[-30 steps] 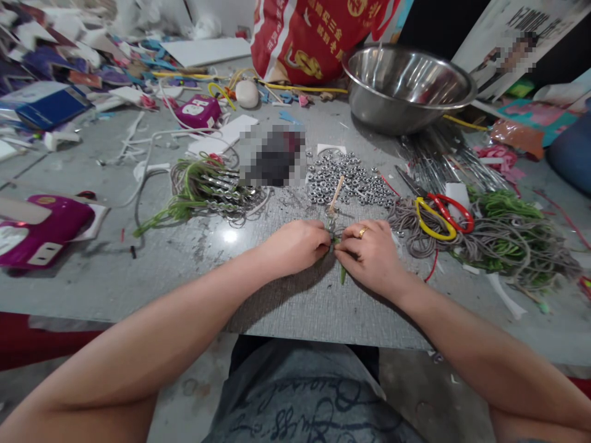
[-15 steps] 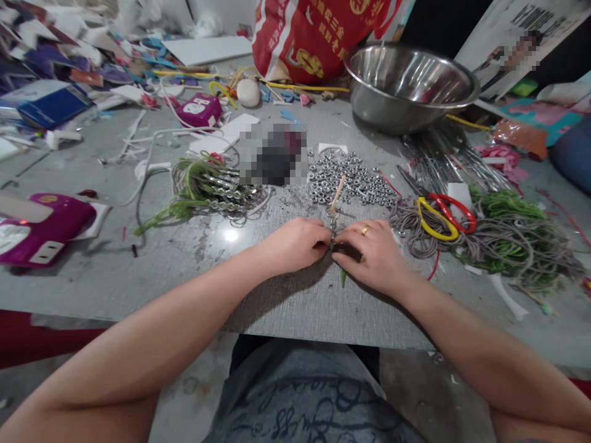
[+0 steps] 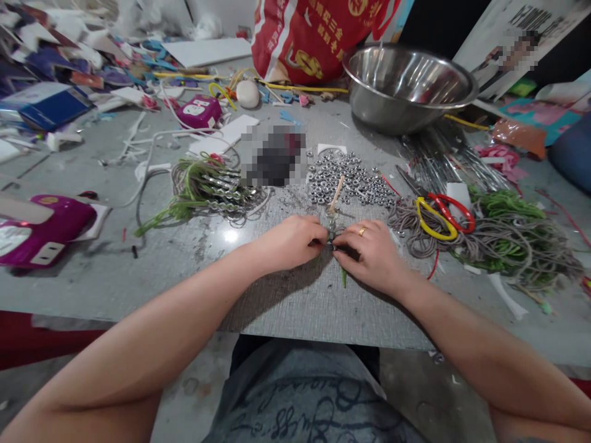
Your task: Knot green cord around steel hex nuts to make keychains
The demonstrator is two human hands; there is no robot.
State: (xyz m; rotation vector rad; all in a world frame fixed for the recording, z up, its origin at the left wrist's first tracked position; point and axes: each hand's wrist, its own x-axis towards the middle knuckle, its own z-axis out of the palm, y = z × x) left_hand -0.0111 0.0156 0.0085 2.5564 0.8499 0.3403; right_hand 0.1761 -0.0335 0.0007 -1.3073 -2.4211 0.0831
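Observation:
My left hand [image 3: 302, 241] is closed in a pinch at the middle of the table. Facing it, fingertips almost meeting, my right hand [image 3: 369, 249], with a ring on one finger, pinches too. Between them runs a thin grey cord [image 3: 339, 234] with small shiny metal pieces on it; the fingers cover much of it. A green cord end [image 3: 344, 278] hangs out below my right hand. Just beyond, a wooden stick [image 3: 337, 192] stands tilted at the cord's far end. Many small silver rings or nuts [image 3: 346, 175] lie spread behind the stick.
Finished-looking cords with metal pieces [image 3: 217, 187] lie left. Scissors [image 3: 446, 216] with red and yellow handles rest on grey and green cords [image 3: 512, 240] at right. A steel bowl [image 3: 406, 111], red bag [image 3: 309, 43] and purple device [image 3: 50, 231] stand around; scraps fill the back left.
My left hand has shifted slightly left, and the gap between the fingertips is a little wider. Both hands still pinch the cord; the other things stay in place.

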